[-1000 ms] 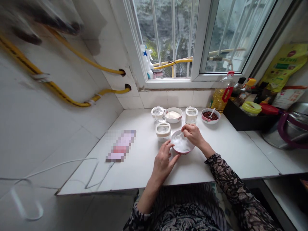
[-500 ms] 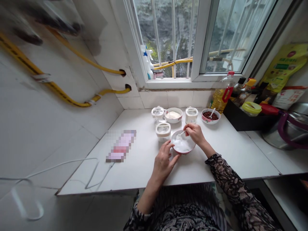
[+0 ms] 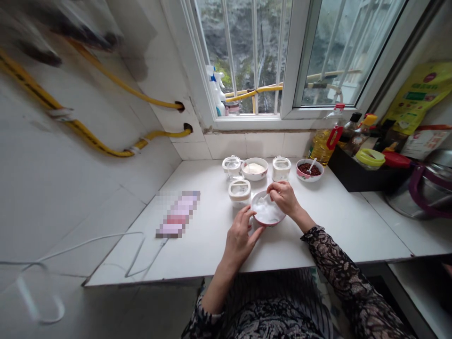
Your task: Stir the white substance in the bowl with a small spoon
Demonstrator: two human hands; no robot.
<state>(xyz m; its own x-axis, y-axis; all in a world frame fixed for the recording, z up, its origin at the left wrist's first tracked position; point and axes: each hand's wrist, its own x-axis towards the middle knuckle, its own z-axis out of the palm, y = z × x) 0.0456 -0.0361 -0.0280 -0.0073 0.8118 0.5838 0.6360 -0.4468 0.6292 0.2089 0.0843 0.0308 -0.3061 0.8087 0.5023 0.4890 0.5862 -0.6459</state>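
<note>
A bowl (image 3: 271,225) with a pinkish outside stands on the white counter, holding a loose white substance (image 3: 267,213). My left hand (image 3: 242,235) is closed on its left side, thumb at the near edge and fingers by the rim. Between the fingertips of my right hand (image 3: 285,197) is a small white spoon (image 3: 265,197), its bowl end down in the white contents and its handle mostly covered. Just behind my left hand sits a clear lidded jar (image 3: 239,194). Farther back are two similar jars, a left one (image 3: 231,166) and a right one (image 3: 281,168).
Between the back jars is a bowl (image 3: 254,177) of white powder. A flowered bowl (image 3: 310,179) of dark red beans with a spoon stands right, near an oil bottle (image 3: 321,141) and a black condiment box (image 3: 353,174). A blurred-out phone-like object (image 3: 178,214) with a cable lies left.
My right hand has shifted slightly left and over the bowl, covering more of the spoon's handle. My left hand stays on the bowl.
</note>
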